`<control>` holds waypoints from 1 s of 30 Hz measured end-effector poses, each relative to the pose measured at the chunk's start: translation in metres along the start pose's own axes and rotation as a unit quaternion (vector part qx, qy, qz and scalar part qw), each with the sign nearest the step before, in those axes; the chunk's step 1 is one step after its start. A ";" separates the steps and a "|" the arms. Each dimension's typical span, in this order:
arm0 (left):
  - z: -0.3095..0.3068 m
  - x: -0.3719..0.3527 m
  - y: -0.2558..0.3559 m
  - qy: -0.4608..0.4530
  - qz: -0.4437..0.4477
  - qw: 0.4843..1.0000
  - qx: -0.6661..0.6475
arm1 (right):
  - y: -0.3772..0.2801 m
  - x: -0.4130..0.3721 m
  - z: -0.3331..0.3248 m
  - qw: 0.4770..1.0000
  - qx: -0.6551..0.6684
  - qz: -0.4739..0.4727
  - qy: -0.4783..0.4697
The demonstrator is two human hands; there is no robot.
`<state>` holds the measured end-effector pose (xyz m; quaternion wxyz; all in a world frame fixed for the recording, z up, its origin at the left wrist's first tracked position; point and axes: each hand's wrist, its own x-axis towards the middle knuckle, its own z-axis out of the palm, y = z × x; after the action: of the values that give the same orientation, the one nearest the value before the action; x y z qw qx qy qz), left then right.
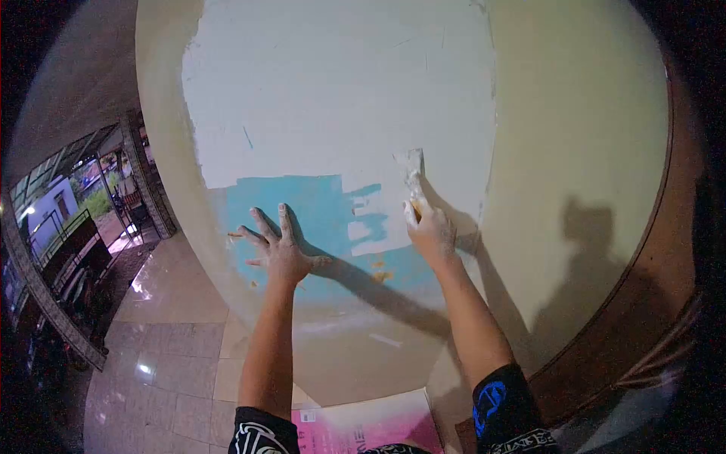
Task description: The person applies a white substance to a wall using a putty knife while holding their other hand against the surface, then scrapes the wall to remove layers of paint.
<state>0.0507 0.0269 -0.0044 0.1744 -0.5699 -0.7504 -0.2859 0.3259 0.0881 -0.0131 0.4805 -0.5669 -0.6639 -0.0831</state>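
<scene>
My right hand (435,231) is wrapped round the handle of a putty knife (412,168), its blade pointing up against the white-coated part of the wall. White residue covers the blade. My left hand (283,253) lies spread on the turquoise patch (310,198), fingers apart and holding nothing. White filler (333,98) covers the wall above the patch, with a ragged edge and streaks of turquoise showing through near the knife. Small orange-brown spots (382,274) mark the lower turquoise area.
A pink printed sheet or box (370,427) lies below, between my arms. Tiled floor (170,356) stretches left towards an opening with a railing (72,242). Cream wall (575,98) continues right to a brown edge (620,340), with a head-shaped shadow on it.
</scene>
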 end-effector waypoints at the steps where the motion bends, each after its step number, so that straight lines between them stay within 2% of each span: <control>1: -0.004 -0.001 0.002 -0.011 -0.011 1.000 -0.001 | 0.000 0.003 -0.002 1.000 -0.004 -0.005 -0.001; 2: -0.006 0.000 0.004 -0.019 -0.022 1.000 -0.004 | -0.001 -0.002 -0.002 1.000 -0.005 -0.004 0.000; 3: 0.006 0.003 -0.005 0.022 0.008 1.000 0.007 | 0.000 -0.014 -0.002 1.000 -0.003 0.011 -0.028; 4: 0.004 0.003 -0.006 0.021 0.009 1.000 0.003 | 0.002 -0.029 -0.002 0.998 -0.002 0.026 -0.056; 6: 0.000 0.002 -0.009 0.102 0.088 0.991 0.004 | 0.032 -0.070 0.032 0.997 -0.018 0.014 -0.070; 7: 0.004 0.008 -0.012 0.160 0.118 0.979 0.050 | 0.041 -0.091 0.041 0.996 -0.002 0.012 -0.083; 9: -0.010 0.011 -0.002 0.124 0.118 0.985 0.033 | 0.046 -0.098 0.043 0.995 0.013 0.006 -0.098; 11: -0.037 0.011 0.020 0.042 0.092 0.995 0.013 | 0.044 -0.086 0.043 0.998 0.004 -0.029 -0.050; 12: -0.036 0.012 0.022 0.041 0.092 0.995 0.014 | 0.038 -0.074 0.040 0.998 0.004 -0.029 -0.050; 14: -0.021 0.011 0.026 0.022 0.058 0.998 -0.006 | 0.023 -0.035 0.023 0.996 -0.039 -0.066 0.040; 15: 0.004 0.012 0.015 0.058 0.085 0.995 -0.006 | 0.015 -0.020 0.010 0.996 -0.040 -0.068 0.039; 16: 0.003 0.011 0.018 0.060 0.082 0.995 -0.006 | 0.003 -0.006 -0.005 0.998 -0.026 -0.058 0.013; 18: -0.003 0.009 0.021 0.027 0.063 0.997 -0.023 | 0.001 -0.002 -0.002 0.999 -0.005 -0.047 -0.017; 20: 0.011 0.010 0.013 0.031 0.063 0.998 0.004 | 0.017 -0.029 0.018 0.996 0.080 -0.037 -0.021; 21: 0.022 0.010 0.006 0.059 0.090 0.994 -0.002 | 0.022 -0.052 0.022 0.997 0.063 0.007 -0.053; 22: 0.027 0.010 0.002 0.089 0.118 0.989 -0.009 | 0.039 -0.075 0.042 0.995 0.090 -0.004 -0.048; 23: -0.007 -0.003 0.027 -0.040 0.026 0.998 0.038 | 0.056 -0.096 0.061 0.992 0.115 -0.016 -0.043; 24: 0.003 -0.005 0.021 -0.040 0.021 0.998 0.039 | 0.061 -0.109 0.059 0.991 0.096 0.000 -0.097; 26: 0.034 -0.015 0.007 -0.008 0.027 0.999 0.034 | 0.074 -0.117 0.079 0.989 0.122 -0.078 -0.005; 27: 0.030 -0.019 0.013 -0.049 -0.008 0.998 0.038 | 0.070 -0.110 0.076 0.985 0.149 -0.086 0.001; 28: 0.030 -0.023 0.015 -0.051 -0.008 0.998 0.039 | 0.064 -0.096 0.068 0.980 0.176 -0.092 0.007; 29: 0.031 -0.026 0.017 -0.060 -0.025 0.998 0.017 | 0.061 -0.085 0.061 0.989 0.122 -0.083 -0.016; 30: 0.034 -0.031 0.018 -0.069 -0.044 0.997 -0.005 | 0.059 -0.077 0.057 0.989 0.122 -0.083 -0.019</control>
<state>0.0789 0.0283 -0.0443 0.1067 -0.5559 -0.7832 -0.2573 0.3364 0.0933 -0.1252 0.5249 -0.4483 -0.7229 -0.0308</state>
